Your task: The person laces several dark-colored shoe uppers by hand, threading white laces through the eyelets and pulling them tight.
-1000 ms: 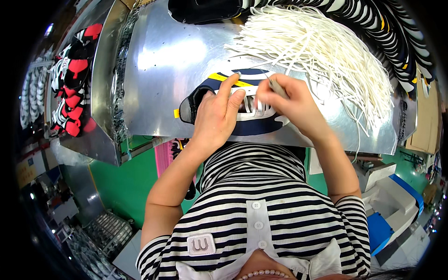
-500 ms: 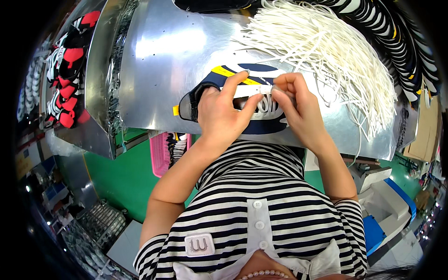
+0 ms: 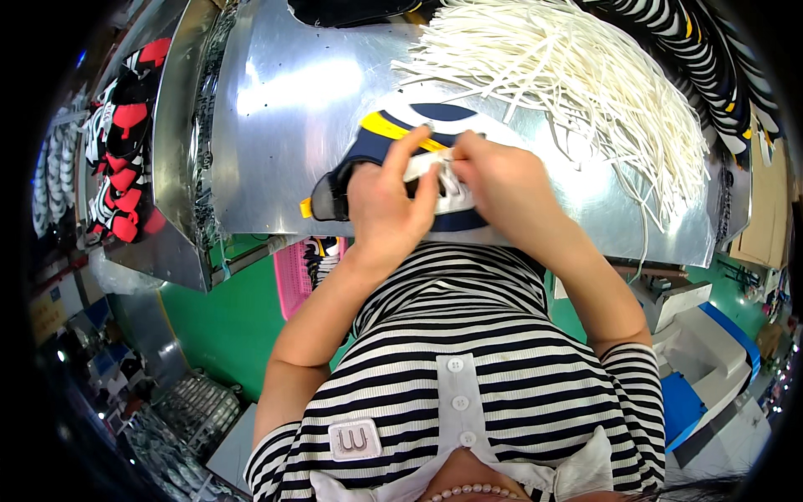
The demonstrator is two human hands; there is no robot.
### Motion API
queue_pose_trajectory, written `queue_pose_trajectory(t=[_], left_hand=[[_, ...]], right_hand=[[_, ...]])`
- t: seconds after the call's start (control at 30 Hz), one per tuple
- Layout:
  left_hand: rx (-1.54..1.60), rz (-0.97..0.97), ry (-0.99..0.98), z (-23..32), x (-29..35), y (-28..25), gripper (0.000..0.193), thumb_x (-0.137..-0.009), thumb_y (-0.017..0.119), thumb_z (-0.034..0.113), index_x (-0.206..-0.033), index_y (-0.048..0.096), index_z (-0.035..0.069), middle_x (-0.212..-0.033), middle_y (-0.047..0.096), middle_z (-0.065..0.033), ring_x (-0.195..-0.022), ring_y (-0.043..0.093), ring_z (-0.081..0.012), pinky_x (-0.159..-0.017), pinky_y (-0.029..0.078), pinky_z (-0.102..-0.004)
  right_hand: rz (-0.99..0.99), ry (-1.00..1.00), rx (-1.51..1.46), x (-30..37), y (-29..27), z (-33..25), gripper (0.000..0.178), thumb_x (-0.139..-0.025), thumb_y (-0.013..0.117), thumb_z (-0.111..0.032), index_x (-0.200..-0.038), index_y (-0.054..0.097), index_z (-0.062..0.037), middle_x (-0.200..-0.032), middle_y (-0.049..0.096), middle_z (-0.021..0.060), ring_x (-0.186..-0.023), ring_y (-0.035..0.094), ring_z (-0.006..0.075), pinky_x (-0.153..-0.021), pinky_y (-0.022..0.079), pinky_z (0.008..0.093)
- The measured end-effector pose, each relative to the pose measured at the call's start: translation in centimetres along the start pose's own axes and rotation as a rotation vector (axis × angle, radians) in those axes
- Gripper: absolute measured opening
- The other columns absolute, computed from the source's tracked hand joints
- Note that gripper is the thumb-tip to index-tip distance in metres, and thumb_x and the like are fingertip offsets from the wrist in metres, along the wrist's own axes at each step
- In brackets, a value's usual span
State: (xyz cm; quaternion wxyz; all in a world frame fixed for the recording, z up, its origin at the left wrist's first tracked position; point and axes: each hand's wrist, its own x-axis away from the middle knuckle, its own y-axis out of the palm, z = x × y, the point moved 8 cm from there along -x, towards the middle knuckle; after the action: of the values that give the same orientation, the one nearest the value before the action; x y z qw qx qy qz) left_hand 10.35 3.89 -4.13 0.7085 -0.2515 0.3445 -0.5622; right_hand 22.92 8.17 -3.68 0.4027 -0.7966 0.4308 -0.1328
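Note:
A navy, white and yellow shoe upper [image 3: 381, 125] lies on the metal tabletop in front of me, its dark heel with a yellow tab pointing left. My left hand [image 3: 386, 205] grips it at the opening, with index finger and thumb on either side of the white tongue area [image 3: 416, 167] and the other fingers partly hidden inside. My right hand [image 3: 512, 188] is closed in a pinch over the eyelets, at a white shoelace [image 3: 452, 188] threaded there. Its fingertips largely hide what they pinch.
A big heap of loose white laces [image 3: 577, 75] covers the table's far right. Behind it runs a row of stacked navy and white uppers [image 3: 669, 33]. Red, black and white uppers [image 3: 125, 134] stand at the left. Below the table edge is a pink basket [image 3: 290, 280] holding uppers.
My right hand has moved left and turned inward, closing its pinch nearer my left hand. The shoe upper has shifted slightly left, with my left hand still on it.

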Motion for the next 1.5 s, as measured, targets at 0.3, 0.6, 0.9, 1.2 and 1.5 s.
queue_pose_trajectory(t=[0.3,0.6,0.9,1.2,1.5], left_hand=[[0.458,-0.086,-0.14,-1.6,0.8,0.0,0.047,-0.082,0.069,0.008,-0.128,0.058,0.005,-0.093,0.068,-0.0184,-0.076,0.061,-0.0256,-0.074,0.05,-0.0341],[0.356,-0.223,-0.194,-1.6,0.4,0.4,0.048,-0.085,0.066,-0.001,-0.131,0.053,-0.003,-0.119,0.064,-0.0114,-0.106,0.061,-0.013,-0.093,0.047,-0.0258],[0.303,-0.222,-0.186,-1.7,0.2,0.5,0.049,-0.085,0.066,-0.002,-0.132,0.052,-0.004,-0.12,0.064,-0.0115,-0.106,0.06,-0.0128,-0.093,0.047,-0.0264],[0.3,-0.212,-0.173,-1.6,0.1,0.6,0.047,-0.084,0.065,-0.003,-0.13,0.053,-0.003,-0.117,0.065,-0.0112,-0.102,0.062,-0.0121,-0.09,0.048,-0.0258],[0.321,-0.1,-0.126,-2.1,0.2,0.5,0.048,-0.079,0.071,0.014,-0.125,0.06,0.006,-0.088,0.067,-0.0121,-0.07,0.053,-0.0253,-0.069,0.045,-0.0361]], right_hand=[[-0.212,0.06,-0.005,0.1,-2.8,-0.6,0.011,-0.089,0.062,-0.011,-0.097,0.059,-0.0033,-0.075,0.066,0.0136,-0.069,0.065,0.0295,-0.061,0.049,0.0373],[-0.028,0.156,-0.185,1.6,-3.8,0.0,0.01,-0.093,0.06,-0.007,-0.101,0.06,-0.0019,-0.078,0.068,0.0121,-0.069,0.067,0.0256,-0.065,0.051,0.0315],[-0.087,0.157,-0.15,1.0,-1.9,0.5,0.011,-0.091,0.061,-0.016,-0.091,0.059,-0.0052,-0.075,0.066,0.0131,-0.069,0.065,0.0336,-0.061,0.049,0.0421],[-0.126,0.216,-0.275,1.1,-2.2,1.0,0.012,-0.092,0.06,-0.015,-0.093,0.059,-0.0032,-0.075,0.066,0.0166,-0.07,0.064,0.0356,-0.063,0.049,0.0437],[-0.1,0.218,-0.31,0.9,-2.3,1.2,0.013,-0.092,0.06,-0.015,-0.092,0.059,-0.0016,-0.072,0.065,0.018,-0.068,0.064,0.0367,-0.062,0.048,0.0442]])
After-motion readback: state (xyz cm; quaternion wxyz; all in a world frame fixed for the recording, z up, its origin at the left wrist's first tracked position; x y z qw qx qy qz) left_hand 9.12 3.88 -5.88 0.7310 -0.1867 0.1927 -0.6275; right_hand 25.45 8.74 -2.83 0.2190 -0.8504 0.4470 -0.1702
